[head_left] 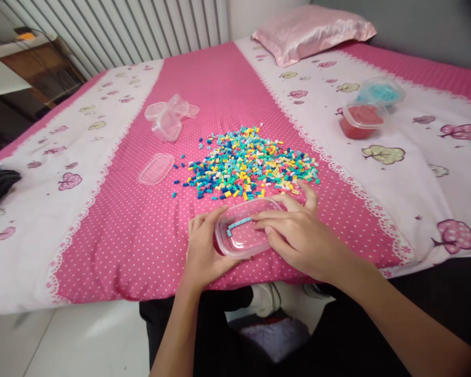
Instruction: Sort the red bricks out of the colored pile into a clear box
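Note:
A clear plastic container [243,246] rests near the front edge of the bed, tilted a little. My left hand [204,246] grips its left side, thumb below and fingers round the rim. Inside lies an L-shaped row of light blue toy bricks [239,224]. My right hand [298,230] reaches over the container's right side, its fingertips down inside by the right end of the row. Whether those fingers pinch a brick is too small to tell. Just beyond the container spreads a heap of small multicoloured toy bricks [247,162].
A clear lid [156,168] lies left of the heap, with several stacked clear containers [168,120] behind it. To the right stand a container of red pieces [361,121] and one of blue pieces [382,93]. A pink pillow [314,31] lies at the back of the bed [141,251].

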Demonstrator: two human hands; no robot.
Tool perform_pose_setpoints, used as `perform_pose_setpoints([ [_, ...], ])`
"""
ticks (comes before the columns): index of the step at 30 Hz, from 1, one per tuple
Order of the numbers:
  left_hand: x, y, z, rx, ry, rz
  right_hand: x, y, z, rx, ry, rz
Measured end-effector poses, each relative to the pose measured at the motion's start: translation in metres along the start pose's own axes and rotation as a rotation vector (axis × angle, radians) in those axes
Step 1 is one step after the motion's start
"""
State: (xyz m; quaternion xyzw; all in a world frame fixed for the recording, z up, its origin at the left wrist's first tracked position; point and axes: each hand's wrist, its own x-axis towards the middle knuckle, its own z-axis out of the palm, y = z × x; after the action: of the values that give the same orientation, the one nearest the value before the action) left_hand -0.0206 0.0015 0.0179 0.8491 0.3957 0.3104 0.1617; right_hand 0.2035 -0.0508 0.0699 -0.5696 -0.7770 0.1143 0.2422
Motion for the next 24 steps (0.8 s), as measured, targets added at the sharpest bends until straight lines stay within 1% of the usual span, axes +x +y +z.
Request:
perform_pose_setpoints([
  [24, -0.0003, 0.0014, -0.0006, -0.007, -0.003, -0.012, -0.0006, 0.0003, -0.0002, 0.029, 0.007, 0.005],
])
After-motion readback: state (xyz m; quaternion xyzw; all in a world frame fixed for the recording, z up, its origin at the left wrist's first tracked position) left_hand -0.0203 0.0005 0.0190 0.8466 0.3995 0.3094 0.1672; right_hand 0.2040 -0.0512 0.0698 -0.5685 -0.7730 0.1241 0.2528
